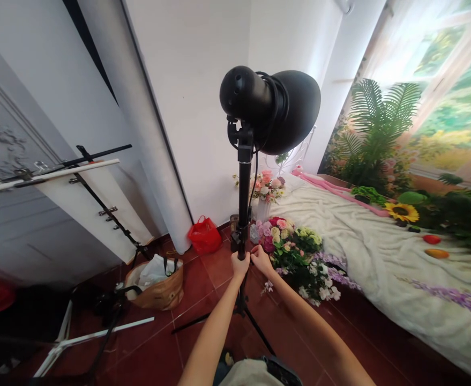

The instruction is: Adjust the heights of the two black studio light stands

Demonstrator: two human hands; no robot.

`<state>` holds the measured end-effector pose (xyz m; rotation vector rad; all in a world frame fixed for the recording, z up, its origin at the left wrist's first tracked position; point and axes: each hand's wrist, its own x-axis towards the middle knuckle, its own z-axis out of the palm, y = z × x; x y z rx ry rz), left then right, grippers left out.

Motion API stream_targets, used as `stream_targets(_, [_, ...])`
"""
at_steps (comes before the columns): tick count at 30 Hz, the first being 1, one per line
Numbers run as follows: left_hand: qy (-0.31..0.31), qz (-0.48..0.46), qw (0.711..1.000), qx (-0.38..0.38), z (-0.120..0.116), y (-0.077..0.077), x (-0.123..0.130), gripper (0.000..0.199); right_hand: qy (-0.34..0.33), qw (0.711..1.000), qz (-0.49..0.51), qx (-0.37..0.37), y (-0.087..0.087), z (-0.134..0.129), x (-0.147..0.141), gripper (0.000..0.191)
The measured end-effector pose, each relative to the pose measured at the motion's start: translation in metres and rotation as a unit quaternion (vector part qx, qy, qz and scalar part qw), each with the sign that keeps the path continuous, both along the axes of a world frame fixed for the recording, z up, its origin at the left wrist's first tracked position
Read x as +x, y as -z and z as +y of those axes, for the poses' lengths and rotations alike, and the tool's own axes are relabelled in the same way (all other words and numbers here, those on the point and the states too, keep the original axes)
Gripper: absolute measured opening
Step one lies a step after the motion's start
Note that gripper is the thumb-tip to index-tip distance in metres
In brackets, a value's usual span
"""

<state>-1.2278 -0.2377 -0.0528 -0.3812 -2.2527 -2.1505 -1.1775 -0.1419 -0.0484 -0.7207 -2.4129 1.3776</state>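
A black studio light (269,107) with a round reflector hood sits on top of a black light stand (244,193), its tripod legs spread on the floor in front of me. My left hand (240,264) is wrapped round the stand's pole below a clamp collar. Just right of the pole, my right hand (261,258) is closed in a pinch, close to the cable (255,179) that hangs from the lamp. What sits between its fingertips is too small to make out.
Bunches of artificial flowers (285,236) stand right of the stand, beside a bed with a cream blanket (339,225). A red bag (204,236) and a woven basket (161,289) are on the tiles at left. White poles (102,335) and a backdrop frame (106,209) stand further left.
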Motion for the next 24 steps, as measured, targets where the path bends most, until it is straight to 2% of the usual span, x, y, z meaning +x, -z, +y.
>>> stream_targets(4, [0.003, 0.001, 1.000, -0.004, -0.001, -0.002, 0.000, 0.019, -0.058, 0.993, 0.097, 0.039, -0.003, -0.002, 0.020, 0.029])
stream_targets(9, [0.003, -0.008, 1.000, -0.011, -0.001, -0.005, 0.002, 0.020, -0.091, 0.987, 0.055, 0.118, -0.007, -0.006, 0.040, 0.040])
stream_targets(15, [0.011, 0.001, 1.000, -0.018, -0.002, -0.002, 0.001, 0.021, -0.086, 0.969, 0.001, 0.231, -0.009, -0.006, 0.032, 0.030])
stream_targets(18, [0.008, 0.000, 1.000, -0.019, -0.002, 0.000, 0.000, 0.022, -0.108, 0.954, -0.013, 0.279, -0.011, -0.005, 0.027, 0.036])
stream_targets(24, [0.016, -0.004, 1.000, -0.017, -0.001, 0.004, -0.003, 0.024, -0.166, 0.945, -0.024, 0.281, -0.018, 0.001, 0.022, 0.054])
